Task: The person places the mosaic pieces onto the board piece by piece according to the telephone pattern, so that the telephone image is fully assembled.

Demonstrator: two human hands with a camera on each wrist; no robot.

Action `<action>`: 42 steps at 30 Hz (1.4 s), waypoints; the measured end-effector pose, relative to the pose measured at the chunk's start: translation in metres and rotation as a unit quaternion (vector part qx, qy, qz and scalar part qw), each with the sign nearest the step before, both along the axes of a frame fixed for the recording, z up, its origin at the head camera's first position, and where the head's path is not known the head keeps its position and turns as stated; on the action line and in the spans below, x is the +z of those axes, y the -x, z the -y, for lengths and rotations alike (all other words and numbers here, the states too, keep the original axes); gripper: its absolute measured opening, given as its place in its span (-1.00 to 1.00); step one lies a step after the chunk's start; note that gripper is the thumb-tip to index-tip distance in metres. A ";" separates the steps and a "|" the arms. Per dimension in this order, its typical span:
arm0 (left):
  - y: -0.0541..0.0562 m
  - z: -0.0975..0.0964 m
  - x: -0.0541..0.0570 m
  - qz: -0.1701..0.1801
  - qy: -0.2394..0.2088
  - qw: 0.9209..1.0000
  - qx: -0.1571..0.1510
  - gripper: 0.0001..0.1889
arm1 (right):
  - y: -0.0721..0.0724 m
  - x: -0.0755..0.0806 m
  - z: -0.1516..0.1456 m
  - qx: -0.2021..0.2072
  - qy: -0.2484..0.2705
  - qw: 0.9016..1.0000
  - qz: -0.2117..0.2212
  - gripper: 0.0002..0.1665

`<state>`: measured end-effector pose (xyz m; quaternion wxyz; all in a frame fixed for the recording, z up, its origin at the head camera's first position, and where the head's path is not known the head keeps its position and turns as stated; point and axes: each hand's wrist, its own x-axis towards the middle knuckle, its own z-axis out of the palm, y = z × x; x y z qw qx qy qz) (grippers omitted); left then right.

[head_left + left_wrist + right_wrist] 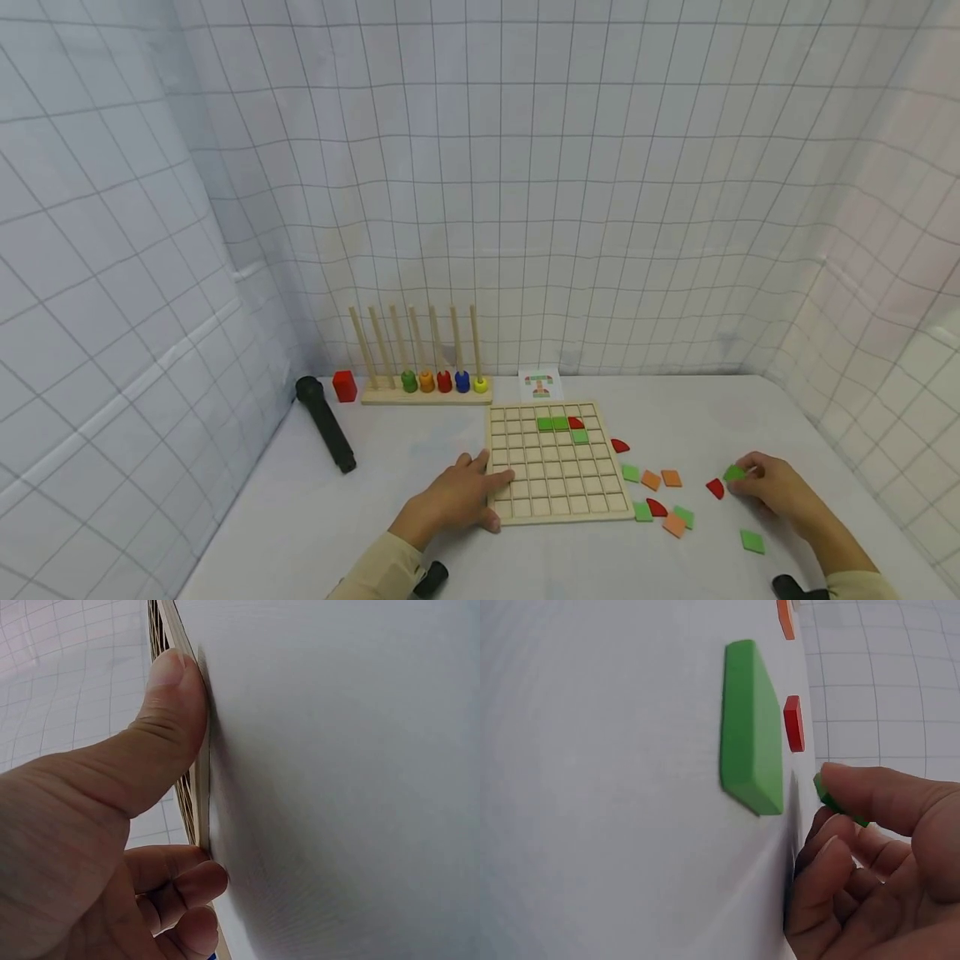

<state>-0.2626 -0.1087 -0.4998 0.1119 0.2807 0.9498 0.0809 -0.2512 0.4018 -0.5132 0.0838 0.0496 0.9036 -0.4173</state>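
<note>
My left hand (pixel 459 493) rests at the left edge of a wooden grid board (pixel 555 475), one finger reaching over its squares. The left wrist view shows the thumb (pixel 169 697) against the board's side and the other fingers bent beside it. On the board lie several green square tiles (pixel 560 423) and a red quarter-round tile (pixel 575 422). At the right, my right hand (pixel 776 487) pinches a green tile (pixel 831 796) between thumb and fingers. Next to it on the table are a red quarter-round tile (pixel 716 488) and another green square tile (pixel 752 541).
More green, orange (pixel 671 478) and red tiles lie scattered right of the board. Behind it lies a pattern card (pixel 540 385). A peg stand (pixel 427 398) with coloured beads, a red block (pixel 345 386) and a black microphone (pixel 326 423) occupy the back left.
</note>
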 end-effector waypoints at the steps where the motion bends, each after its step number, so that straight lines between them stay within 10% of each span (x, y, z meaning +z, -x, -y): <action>1: 0.000 0.000 0.000 0.002 0.000 1.000 0.001 -0.16 | -0.001 -0.001 -0.001 0.000 0.010 1.000 0.000 -0.47; 13: 0.001 0.001 -0.002 0.002 -0.001 1.000 -0.001 -0.14 | 0.003 0.021 0.018 -0.012 0.167 0.983 -0.070 -0.39; 23: 0.001 0.001 0.000 0.003 -0.003 1.000 0.001 -0.14 | 0.022 0.054 0.068 0.009 0.179 0.975 -0.131 -0.37; 42: -0.001 0.000 -0.001 -0.002 0.004 1.000 0.000 -0.15 | 0.055 0.062 0.128 0.090 0.214 0.965 -0.123 -0.33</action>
